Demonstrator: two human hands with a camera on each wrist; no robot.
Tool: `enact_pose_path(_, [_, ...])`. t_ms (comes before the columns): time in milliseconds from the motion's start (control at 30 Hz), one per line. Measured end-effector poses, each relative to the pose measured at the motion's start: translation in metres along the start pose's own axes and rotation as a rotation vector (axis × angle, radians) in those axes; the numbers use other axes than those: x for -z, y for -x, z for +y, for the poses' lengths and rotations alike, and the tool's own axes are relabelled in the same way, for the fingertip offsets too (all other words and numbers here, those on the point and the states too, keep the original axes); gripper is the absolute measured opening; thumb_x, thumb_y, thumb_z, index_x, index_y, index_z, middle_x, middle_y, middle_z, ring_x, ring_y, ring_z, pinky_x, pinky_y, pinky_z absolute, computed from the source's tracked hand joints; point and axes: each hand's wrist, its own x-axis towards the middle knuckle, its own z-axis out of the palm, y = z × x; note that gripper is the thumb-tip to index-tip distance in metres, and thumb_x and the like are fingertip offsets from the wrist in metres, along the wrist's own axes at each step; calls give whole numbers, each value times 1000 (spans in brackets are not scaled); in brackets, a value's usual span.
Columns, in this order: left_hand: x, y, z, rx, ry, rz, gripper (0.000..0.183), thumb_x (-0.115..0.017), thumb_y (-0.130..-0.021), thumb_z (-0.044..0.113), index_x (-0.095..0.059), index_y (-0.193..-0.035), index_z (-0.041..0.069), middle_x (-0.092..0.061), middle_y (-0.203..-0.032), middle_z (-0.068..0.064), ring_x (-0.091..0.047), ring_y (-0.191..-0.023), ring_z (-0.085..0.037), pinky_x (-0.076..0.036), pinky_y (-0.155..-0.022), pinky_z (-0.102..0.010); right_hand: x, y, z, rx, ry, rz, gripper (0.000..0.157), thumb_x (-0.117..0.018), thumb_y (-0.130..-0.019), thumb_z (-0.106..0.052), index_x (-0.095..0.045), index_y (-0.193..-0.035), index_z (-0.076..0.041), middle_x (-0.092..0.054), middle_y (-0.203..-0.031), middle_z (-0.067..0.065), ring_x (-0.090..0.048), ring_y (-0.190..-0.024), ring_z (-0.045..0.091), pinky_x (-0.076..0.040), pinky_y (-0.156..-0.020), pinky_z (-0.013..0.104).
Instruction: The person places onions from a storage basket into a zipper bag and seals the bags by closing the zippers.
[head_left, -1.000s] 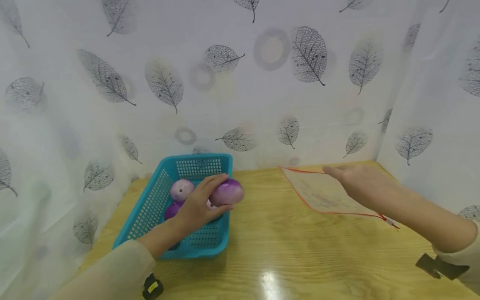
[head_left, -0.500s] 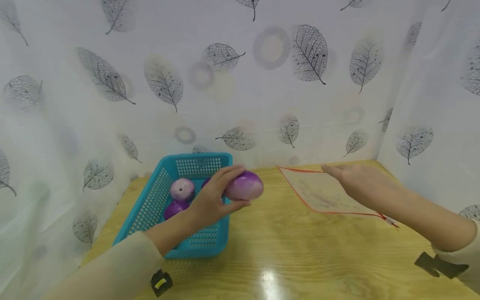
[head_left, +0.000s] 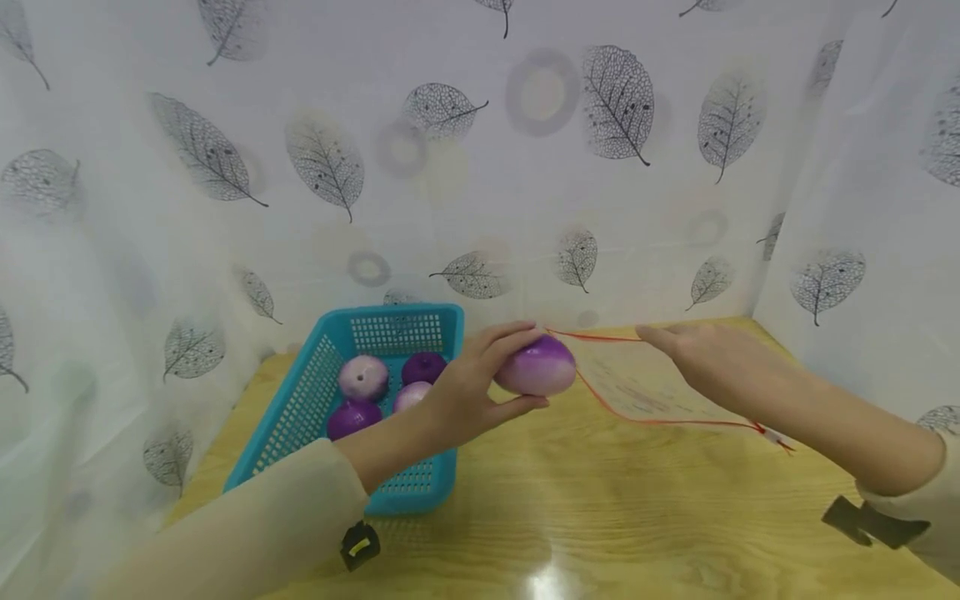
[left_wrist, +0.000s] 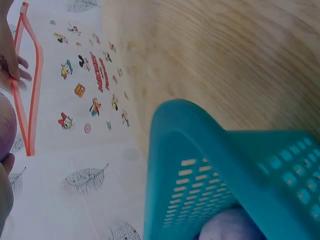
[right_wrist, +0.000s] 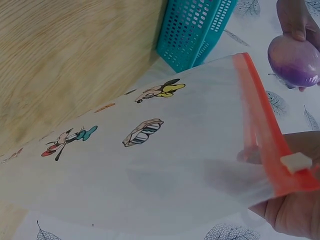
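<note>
My left hand [head_left: 457, 396] holds a glossy round purple-and-white vegetable [head_left: 538, 368], its fingers over the top and thumb below. It hovers at the left end of the red-edged mouth of a zip bag [head_left: 637, 385]. My right hand [head_left: 723, 367] grips that bag by its red zip edge. In the right wrist view a white slider [right_wrist: 297, 162] sits on the zip beside the hand, and some fingers show faintly through the translucent film. Cartoon prints cover the bag [left_wrist: 82, 95] in the left wrist view, where its mouth gapes apart.
A turquoise perforated basket [head_left: 459, 329] stands on the wooden table [head_left: 600, 508] at left. Several similar vegetables, including a pale one [head_left: 363, 377] and a dark purple one [head_left: 423, 367], lie inside. A leaf-patterned curtain [head_left: 510, 192] hangs behind and along both sides.
My left hand has carried the vegetable from above the basket rightward to the bag's mouth. The right hand and bag have stayed nearly in place.
</note>
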Motion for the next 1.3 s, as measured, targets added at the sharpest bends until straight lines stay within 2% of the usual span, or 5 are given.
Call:
enact_pose_path(200, [-15, -13, 5, -73, -2, 21, 70, -83, -71, 20, -47, -128, 1, -50, -129, -20, -52, -122, -29, -44, -101, -27, 0, -1, -2, 1, -1, -10, 47, -53, -80, 15, -58, -125, 0, -67, -109, 21, -66, -81, 38, -50, -46, 34])
enact_pose_path(433, [-37, -23, 16, -147, -27, 7, 68, -81, -74, 22, -46, -128, 0, -51, -128, -19, -54, -120, -27, -42, -101, -23, -1, -3, -3, 45, -35, 16, 48, -57, -76, 19, -58, -122, 4, -67, -107, 23, -66, -84, 38, -56, -58, 37])
enact_pose_path(700, [-57, -31, 24, -140, -75, 16, 64, -79, -76, 31, -52, -127, 5, -53, -129, -14, -52, -122, -21, -38, -104, -21, 1, -1, -6, 52, -19, 31, 53, -62, -70, 22, -59, -120, 4, -69, -103, 20, -64, -67, 30, -47, -46, 27])
enact_pose_path(900, [-65, -32, 27, -129, -106, 11, 63, -79, -77, 34, -53, -128, 6, -54, -129, -13, -52, -122, -20, -38, -103, -20, 4, 3, -8, 47, -15, 32, 55, -61, -70, 22, -58, -122, 4, -68, -106, 20, -65, -76, 35, -53, -54, 33])
enact_pose_path(1300, [-70, -33, 27, -153, -178, -17, 72, -77, -78, 35, -49, -134, -1, -53, -129, -14, -53, -119, -20, -39, -103, -20, 8, 0, -9, 37, -34, 55, 53, -61, -70, 21, -59, -121, 4, -69, -99, 18, -50, -55, 15, -37, -43, 22])
